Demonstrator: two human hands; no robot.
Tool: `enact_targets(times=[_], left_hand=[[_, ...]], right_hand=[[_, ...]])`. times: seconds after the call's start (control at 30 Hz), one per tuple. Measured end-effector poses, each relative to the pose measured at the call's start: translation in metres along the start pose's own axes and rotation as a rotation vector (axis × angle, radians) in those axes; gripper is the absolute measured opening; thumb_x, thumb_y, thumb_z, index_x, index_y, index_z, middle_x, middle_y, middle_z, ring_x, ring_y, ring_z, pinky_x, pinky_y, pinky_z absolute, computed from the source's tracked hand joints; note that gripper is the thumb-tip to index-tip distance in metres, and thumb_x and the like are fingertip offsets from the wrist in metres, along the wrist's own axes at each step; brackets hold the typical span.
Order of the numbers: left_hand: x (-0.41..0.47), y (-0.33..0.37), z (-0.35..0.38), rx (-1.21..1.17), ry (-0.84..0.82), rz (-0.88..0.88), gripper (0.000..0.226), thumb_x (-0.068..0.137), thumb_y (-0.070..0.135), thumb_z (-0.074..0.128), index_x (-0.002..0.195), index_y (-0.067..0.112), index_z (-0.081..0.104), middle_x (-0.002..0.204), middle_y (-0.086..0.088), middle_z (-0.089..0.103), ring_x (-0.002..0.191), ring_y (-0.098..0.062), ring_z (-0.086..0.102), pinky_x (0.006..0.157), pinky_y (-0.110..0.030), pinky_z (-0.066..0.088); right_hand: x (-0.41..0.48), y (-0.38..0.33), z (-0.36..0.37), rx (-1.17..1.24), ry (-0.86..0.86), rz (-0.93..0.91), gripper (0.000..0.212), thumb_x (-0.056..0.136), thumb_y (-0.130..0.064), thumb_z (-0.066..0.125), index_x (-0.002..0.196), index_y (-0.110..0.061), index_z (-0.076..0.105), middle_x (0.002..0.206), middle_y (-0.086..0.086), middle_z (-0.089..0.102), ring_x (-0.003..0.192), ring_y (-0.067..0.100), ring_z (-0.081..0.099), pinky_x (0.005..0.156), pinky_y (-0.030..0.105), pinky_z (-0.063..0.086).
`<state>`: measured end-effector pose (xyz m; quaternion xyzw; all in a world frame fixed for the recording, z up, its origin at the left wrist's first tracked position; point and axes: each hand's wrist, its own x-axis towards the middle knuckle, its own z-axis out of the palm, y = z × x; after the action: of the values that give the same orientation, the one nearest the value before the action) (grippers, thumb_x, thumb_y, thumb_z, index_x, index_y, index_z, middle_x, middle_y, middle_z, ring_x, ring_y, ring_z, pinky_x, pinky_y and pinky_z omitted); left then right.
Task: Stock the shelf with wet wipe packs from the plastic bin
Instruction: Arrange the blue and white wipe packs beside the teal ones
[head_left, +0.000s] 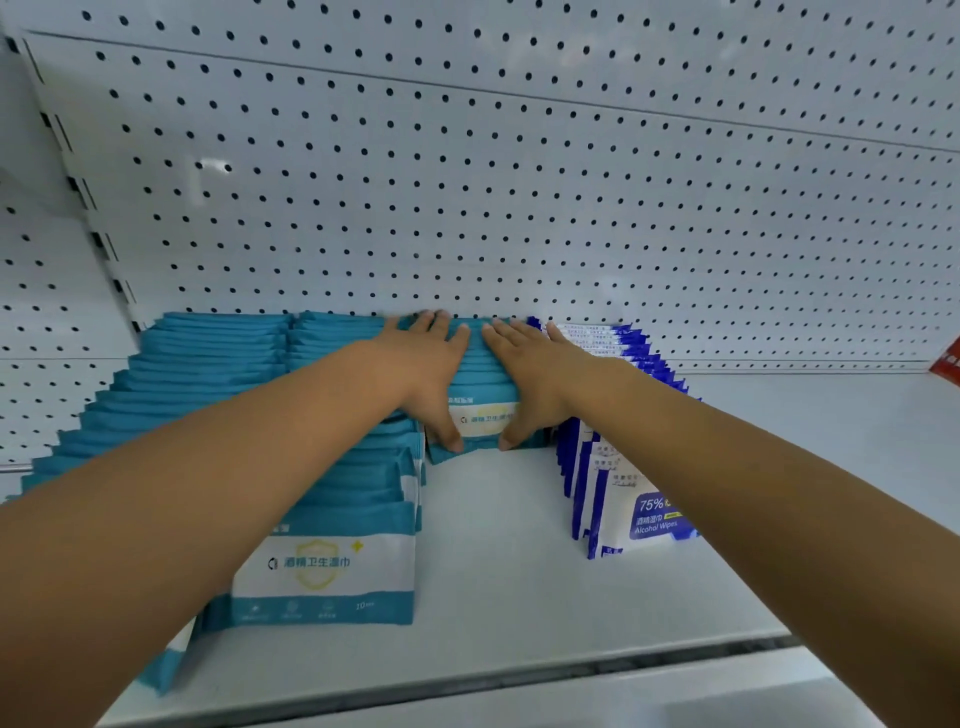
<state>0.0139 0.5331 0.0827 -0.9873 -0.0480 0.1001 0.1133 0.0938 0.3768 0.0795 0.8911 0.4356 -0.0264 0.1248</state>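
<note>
Pressing a row of teal packs (483, 415) between both hands on the shelf (519, 545).
The left hand (423, 364) and right hand (532, 371) flank this short row at the back, against the pegboard (519, 182). Their fingers lie straight along the pack tops, and the thumbs point down onto the front pack's face. Two longer teal rows (322, 566) stand just left, touching it; a blue row (636, 514) stands just right.
</note>
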Motion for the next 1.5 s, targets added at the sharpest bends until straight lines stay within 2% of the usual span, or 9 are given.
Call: enact_targets(times=[0.2, 0.4, 0.6, 0.67, 0.77, 0.87, 1.0, 1.17, 1.5], left_hand=[[0.004, 0.007, -0.003, 0.077, 0.085, 0.032, 0.139, 0.065, 0.06, 0.085, 0.162, 0.008, 0.0, 0.166, -0.02, 0.018, 0.155, -0.032, 0.018, 0.124, -0.051, 0.024], [-0.014, -0.005, -0.02, -0.239, -0.004, 0.032, 0.126, 0.063, 0.067, 0.086, 0.158, 0.012, 0.024, 0.16, -0.005, 0.036, 0.143, -0.024, 0.038, 0.119, -0.042, 0.034], [-0.084, -0.026, -0.045, -0.413, -0.09, 0.033, 0.104, 0.079, 0.045, 0.085, 0.159, 0.018, 0.025, 0.158, 0.01, 0.035, 0.147, -0.016, 0.035, 0.108, -0.018, 0.025], [-0.114, -0.033, -0.046, -0.337, -0.151, 0.005, 0.12, 0.076, 0.052, 0.084, 0.163, 0.017, 0.01, 0.166, 0.007, 0.019, 0.155, -0.016, 0.017, 0.119, -0.023, 0.017], [-0.149, -0.039, -0.028, -0.096, -0.247, -0.09, 0.148, 0.066, 0.069, 0.082, 0.16, 0.017, -0.02, 0.169, -0.006, -0.022, 0.157, -0.023, -0.017, 0.128, -0.047, 0.001], [-0.174, -0.038, 0.004, -0.004, -0.215, -0.112, 0.153, 0.066, 0.071, 0.082, 0.156, 0.013, -0.028, 0.165, -0.013, -0.032, 0.154, -0.029, -0.025, 0.126, -0.055, -0.004], [-0.194, -0.036, 0.045, 0.018, -0.076, -0.108, 0.151, 0.067, 0.075, 0.077, 0.157, 0.011, -0.026, 0.166, -0.014, -0.027, 0.155, -0.029, -0.021, 0.126, -0.056, -0.005], [-0.192, -0.05, 0.062, 0.003, 0.093, -0.078, 0.132, 0.076, 0.079, 0.064, 0.162, 0.013, -0.01, 0.172, -0.007, -0.006, 0.159, -0.023, -0.003, 0.127, -0.054, 0.003], [-0.162, -0.053, 0.065, 0.018, 0.174, -0.087, 0.115, 0.087, 0.069, 0.062, 0.163, 0.011, -0.002, 0.171, -0.013, 0.001, 0.158, -0.028, 0.006, 0.127, -0.055, 0.009]], right_hand=[[0.002, 0.001, -0.003, -0.076, 0.031, -0.006, 0.14, 0.068, -0.071, 0.078, 0.161, -0.019, -0.012, 0.171, 0.001, -0.006, 0.157, 0.019, -0.006, 0.124, 0.049, -0.008], [-0.017, -0.004, -0.012, -0.022, 0.01, -0.007, 0.148, 0.061, -0.077, 0.078, 0.161, -0.016, -0.013, 0.17, 0.001, -0.008, 0.157, 0.017, -0.007, 0.123, 0.048, -0.009], [-0.058, -0.031, -0.037, 0.318, 0.038, -0.019, 0.123, 0.077, -0.065, 0.075, 0.162, -0.015, 0.002, 0.171, 0.001, 0.004, 0.156, 0.018, 0.006, 0.124, 0.033, 0.008], [-0.078, -0.05, -0.047, 0.4, -0.002, -0.065, 0.117, 0.079, -0.061, 0.077, 0.162, -0.017, 0.007, 0.17, -0.001, 0.008, 0.156, 0.017, 0.011, 0.122, 0.029, 0.013], [-0.101, -0.085, -0.051, 0.334, -0.078, -0.136, 0.122, 0.076, -0.061, 0.079, 0.162, -0.017, 0.004, 0.17, 0.0, 0.005, 0.156, 0.018, 0.005, 0.123, 0.032, 0.007], [-0.106, -0.121, -0.034, 0.181, -0.069, -0.158, 0.139, 0.072, -0.071, 0.076, 0.16, -0.014, -0.014, 0.169, 0.005, -0.016, 0.156, 0.019, -0.013, 0.126, 0.043, -0.007], [-0.102, -0.156, -0.004, 0.034, 0.061, -0.172, 0.136, 0.075, -0.076, 0.067, 0.159, -0.012, -0.018, 0.168, 0.006, -0.021, 0.155, 0.02, -0.018, 0.125, 0.047, -0.012], [-0.09, -0.163, 0.005, -0.03, 0.203, -0.174, 0.115, 0.085, -0.071, 0.055, 0.161, -0.009, -0.006, 0.17, 0.009, -0.008, 0.157, 0.022, -0.006, 0.127, 0.048, -0.004], [-0.06, -0.142, 0.009, -0.067, 0.258, -0.194, 0.102, 0.092, -0.067, 0.051, 0.161, -0.01, 0.002, 0.17, 0.01, -0.001, 0.157, 0.024, 0.0, 0.127, 0.049, 0.001]])
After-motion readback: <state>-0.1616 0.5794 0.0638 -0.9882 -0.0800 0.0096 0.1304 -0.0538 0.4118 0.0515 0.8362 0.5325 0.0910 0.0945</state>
